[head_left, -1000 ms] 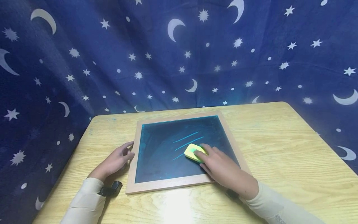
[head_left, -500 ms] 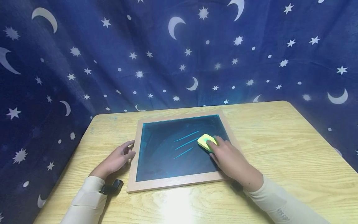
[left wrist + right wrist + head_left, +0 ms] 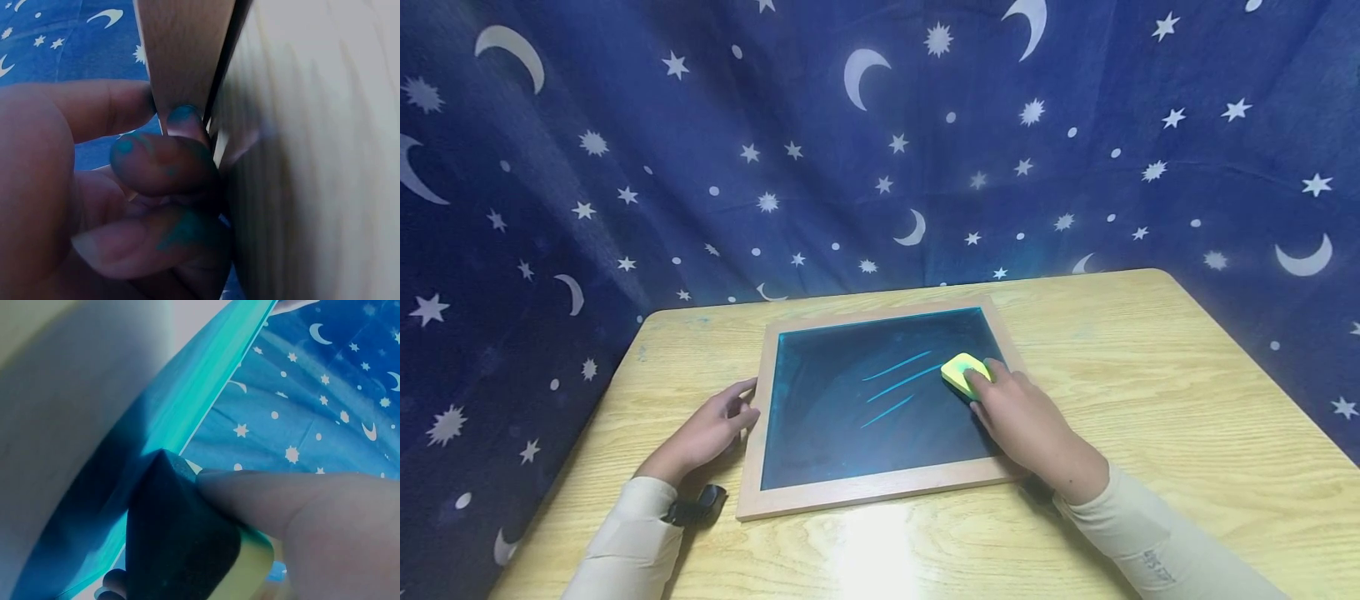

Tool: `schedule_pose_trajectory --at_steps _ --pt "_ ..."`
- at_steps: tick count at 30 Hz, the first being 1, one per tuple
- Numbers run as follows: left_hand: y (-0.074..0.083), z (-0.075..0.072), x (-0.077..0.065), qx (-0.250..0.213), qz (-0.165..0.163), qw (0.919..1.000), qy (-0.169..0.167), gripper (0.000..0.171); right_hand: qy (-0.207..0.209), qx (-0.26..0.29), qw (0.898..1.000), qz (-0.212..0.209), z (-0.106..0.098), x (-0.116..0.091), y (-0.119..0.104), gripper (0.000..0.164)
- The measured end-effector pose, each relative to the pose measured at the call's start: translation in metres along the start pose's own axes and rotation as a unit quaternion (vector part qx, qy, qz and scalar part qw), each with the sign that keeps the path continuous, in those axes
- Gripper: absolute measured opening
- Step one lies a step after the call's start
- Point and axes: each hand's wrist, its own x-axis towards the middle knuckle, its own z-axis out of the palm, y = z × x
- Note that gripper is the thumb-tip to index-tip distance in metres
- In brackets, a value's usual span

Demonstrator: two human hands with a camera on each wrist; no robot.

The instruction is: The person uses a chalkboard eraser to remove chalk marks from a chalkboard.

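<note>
A chalkboard [image 3: 820,442] in a pale wooden frame lies on the table, with three slanted blue chalk lines [image 3: 895,382] on its dark face. My right hand [image 3: 1030,425] grips a yellow chalkboard eraser [image 3: 964,365], whose dark side faces the board near its right part. In the right wrist view the thumb presses along the eraser [image 3: 181,537]. At the board's left edge, my left hand [image 3: 703,433] touches the frame with its fingertips. Blue-green chalk smears the fingers [image 3: 165,159] in the left wrist view, which bend loosely beside the frame [image 3: 184,56].
The wood-grain table [image 3: 1120,375] extends past the board on all sides. Behind and to the left hangs a dark blue curtain [image 3: 820,108] with moons and stars. A black wrist strap [image 3: 696,508] is on the left forearm.
My right hand has slid the eraser right and away from me across the board, uncovering more of the lower chalk line. The left hand stays at the frame.
</note>
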Motion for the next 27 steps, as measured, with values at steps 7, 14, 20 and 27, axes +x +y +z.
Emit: schedule_pose_trajectory --at_steps 7,14,20,27 --pt "0.0003 0.0005 -0.0004 -0.003 -0.005 1.0 -0.001 0.063 -0.006 0.006 1.0 -0.005 -0.0001 0.0011 0.0024 0.039" --pt "0.003 0.0006 -0.0003 -0.005 -0.003 1.0 0.001 0.062 -0.008 0.024 1.0 -0.018 0.0012 0.0012 0.0057 0.042" --pt "0.0032 0.0005 -0.0007 -0.006 0.0 1.0 0.001 0.063 -0.018 0.027 0.999 -0.02 0.0004 0.0004 0.0041 0.046" --pt "0.0029 0.0004 -0.0006 -0.008 0.001 1.0 -0.002 0.063 -0.03 0.021 0.999 -0.031 0.0001 0.0004 -0.0019 0.048"
